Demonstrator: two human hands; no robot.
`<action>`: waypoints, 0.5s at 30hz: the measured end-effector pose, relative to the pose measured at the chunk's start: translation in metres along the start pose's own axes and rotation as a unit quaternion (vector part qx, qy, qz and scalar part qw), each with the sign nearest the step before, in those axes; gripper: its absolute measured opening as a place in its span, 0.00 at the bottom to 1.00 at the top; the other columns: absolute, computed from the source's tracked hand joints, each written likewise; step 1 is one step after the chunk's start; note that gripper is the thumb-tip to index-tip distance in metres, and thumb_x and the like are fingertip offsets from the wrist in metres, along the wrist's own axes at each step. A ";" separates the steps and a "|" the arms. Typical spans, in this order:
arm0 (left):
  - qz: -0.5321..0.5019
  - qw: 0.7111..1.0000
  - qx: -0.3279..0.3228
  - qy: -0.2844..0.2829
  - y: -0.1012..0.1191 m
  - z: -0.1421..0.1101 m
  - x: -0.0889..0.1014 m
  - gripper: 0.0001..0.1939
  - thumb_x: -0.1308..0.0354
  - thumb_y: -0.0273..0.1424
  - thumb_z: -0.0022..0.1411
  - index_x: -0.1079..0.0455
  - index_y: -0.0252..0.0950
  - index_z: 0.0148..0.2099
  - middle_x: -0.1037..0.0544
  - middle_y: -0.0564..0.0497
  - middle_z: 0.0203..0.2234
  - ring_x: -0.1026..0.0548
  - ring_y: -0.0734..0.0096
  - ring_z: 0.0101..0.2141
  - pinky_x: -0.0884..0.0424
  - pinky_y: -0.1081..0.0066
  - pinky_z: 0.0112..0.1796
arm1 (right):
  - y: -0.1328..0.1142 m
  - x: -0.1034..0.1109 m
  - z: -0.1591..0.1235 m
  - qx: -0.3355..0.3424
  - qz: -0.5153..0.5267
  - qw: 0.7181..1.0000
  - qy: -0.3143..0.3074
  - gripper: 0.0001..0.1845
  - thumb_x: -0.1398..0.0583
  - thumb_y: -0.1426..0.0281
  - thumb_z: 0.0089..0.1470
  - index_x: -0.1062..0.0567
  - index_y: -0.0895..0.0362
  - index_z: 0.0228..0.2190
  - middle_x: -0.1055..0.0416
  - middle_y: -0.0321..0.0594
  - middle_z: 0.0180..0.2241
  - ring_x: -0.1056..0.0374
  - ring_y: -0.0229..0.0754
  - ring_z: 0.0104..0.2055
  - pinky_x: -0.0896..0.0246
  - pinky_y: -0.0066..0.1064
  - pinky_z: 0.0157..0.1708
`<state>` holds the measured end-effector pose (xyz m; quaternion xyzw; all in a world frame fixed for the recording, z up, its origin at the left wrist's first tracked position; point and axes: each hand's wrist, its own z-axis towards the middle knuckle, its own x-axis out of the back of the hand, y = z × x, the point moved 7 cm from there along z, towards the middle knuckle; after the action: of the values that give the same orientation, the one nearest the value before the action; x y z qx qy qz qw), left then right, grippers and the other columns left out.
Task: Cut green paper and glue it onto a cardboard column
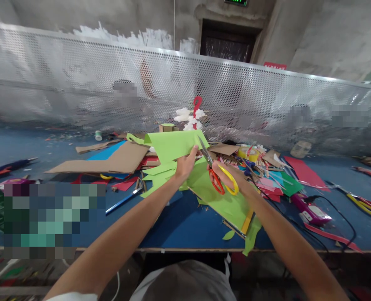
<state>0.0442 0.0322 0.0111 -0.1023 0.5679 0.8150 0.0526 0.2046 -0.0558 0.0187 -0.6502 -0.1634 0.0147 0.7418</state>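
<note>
The clearest hazard was to the left hand (186,165): its thumb pressed the light-green sheet (169,146) just beside the blades of the scissors (206,155), so closing them carelessly could have nicked it. The sheet looked thin and curved over at its far left part, with little holding it there; it could have sagged or twisted, leaving a ragged or slanted edge. Loose green pieces (160,177) lay below it, near the left forearm, and might have caught on it or been swept aside.

The left hand was closed narrowly, pinching the sheet near its right end, above the middle of the blue surface (185,234). The right hand (224,172) was wrapped around the scissors' handles, with the red and yellow loops apart; how far the blades stood open could not be told. Under the right hand lay a large green-covered panel (218,200), and cardboard (125,156) lay to the left.
</note>
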 end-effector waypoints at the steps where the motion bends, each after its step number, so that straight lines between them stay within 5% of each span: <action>1: 0.002 1.000 -0.001 0.001 -0.001 0.000 0.000 0.19 0.34 0.47 0.62 0.22 0.37 0.28 0.16 0.44 0.29 0.17 0.52 0.41 0.21 0.57 0.51 | -0.002 0.000 -0.001 0.002 -0.001 1.000 -0.004 0.20 0.36 0.45 0.60 0.24 0.49 0.37 0.27 0.35 0.22 0.29 0.42 0.23 0.35 0.30 0.20; 15: 0.004 1.000 0.006 -0.001 0.001 -0.001 0.000 0.18 0.35 0.44 0.64 0.23 0.39 0.27 0.16 0.46 0.29 0.18 0.53 0.41 0.22 0.58 0.53 | -0.012 -0.005 -0.005 0.015 -0.080 0.997 0.015 0.23 0.39 0.41 0.60 0.25 0.48 0.35 0.30 0.33 0.19 0.28 0.44 0.23 0.35 0.31 0.20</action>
<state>0.0442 0.0313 0.0115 -0.0988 0.5733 0.8118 0.0505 0.1994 -0.0639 0.0287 -0.6242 -0.2040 -0.0522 0.7524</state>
